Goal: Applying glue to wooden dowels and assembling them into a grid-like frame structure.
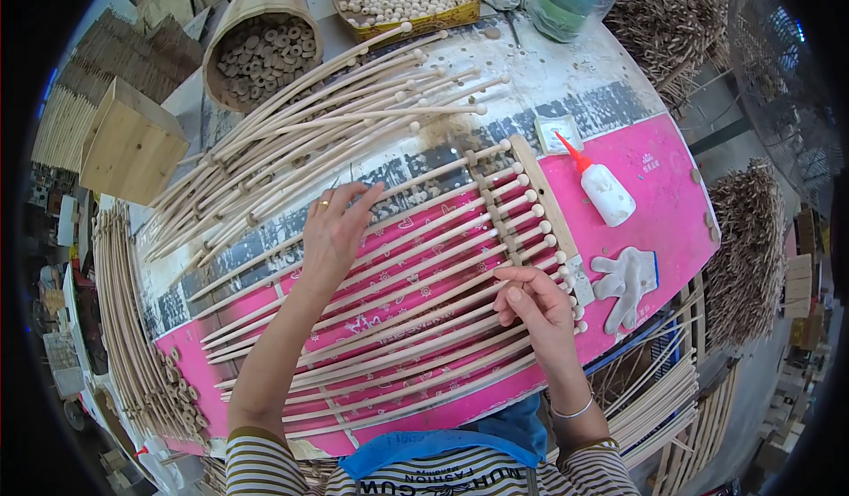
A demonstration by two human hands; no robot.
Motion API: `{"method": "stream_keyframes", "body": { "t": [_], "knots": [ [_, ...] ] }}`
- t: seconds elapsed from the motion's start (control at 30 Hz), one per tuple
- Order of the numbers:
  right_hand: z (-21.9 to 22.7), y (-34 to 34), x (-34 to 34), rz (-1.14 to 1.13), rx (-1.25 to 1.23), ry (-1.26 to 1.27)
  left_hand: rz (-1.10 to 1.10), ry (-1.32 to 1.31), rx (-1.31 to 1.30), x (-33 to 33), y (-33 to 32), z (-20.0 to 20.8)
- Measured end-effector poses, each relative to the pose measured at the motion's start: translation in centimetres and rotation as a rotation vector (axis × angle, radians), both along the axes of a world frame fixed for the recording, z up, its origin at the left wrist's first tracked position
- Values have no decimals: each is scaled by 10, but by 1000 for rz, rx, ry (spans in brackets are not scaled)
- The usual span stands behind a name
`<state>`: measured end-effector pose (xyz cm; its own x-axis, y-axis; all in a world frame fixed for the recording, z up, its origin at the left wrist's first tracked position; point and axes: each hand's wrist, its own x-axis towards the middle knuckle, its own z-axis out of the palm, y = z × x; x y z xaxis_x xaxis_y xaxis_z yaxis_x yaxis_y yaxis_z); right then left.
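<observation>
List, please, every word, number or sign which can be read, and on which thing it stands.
I describe each text by its place, without copying its wording.
Clothing on the person's chest: dark capital letters, readable in part.
Pink sheet, right side: small white characters, too small to read surely.
Same sheet, centre: white lettering, broken up by the rods.
No other text is clear enough to read.

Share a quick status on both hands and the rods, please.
Left hand at farthest of the side-by-side rods. Right hand near their knobbed ends, grips unclear. White bottle, glove farther right, clear of hands.
</observation>
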<state>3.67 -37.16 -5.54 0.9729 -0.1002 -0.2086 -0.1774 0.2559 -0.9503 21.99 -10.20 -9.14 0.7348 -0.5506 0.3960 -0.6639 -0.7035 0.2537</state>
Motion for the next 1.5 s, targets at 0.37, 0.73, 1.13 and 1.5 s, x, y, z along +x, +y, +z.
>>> {"method": "stream_keyframes", "body": {
  "t": [0.37,0.73,1.13,1.5],
  "knots": [
    [13,-29,59,13,-558,-158,13,120,62,10,6,-18],
    [-36,-74,209,175,-1275,-584,-6,140,56,10,1,-14],
    [-27,-79,219,439,-1161,-509,-28,142,42,11,6,-15],
    [-37,-73,216,459,-1230,-446,-12,173,59,12,2,-17]
  ]
}}
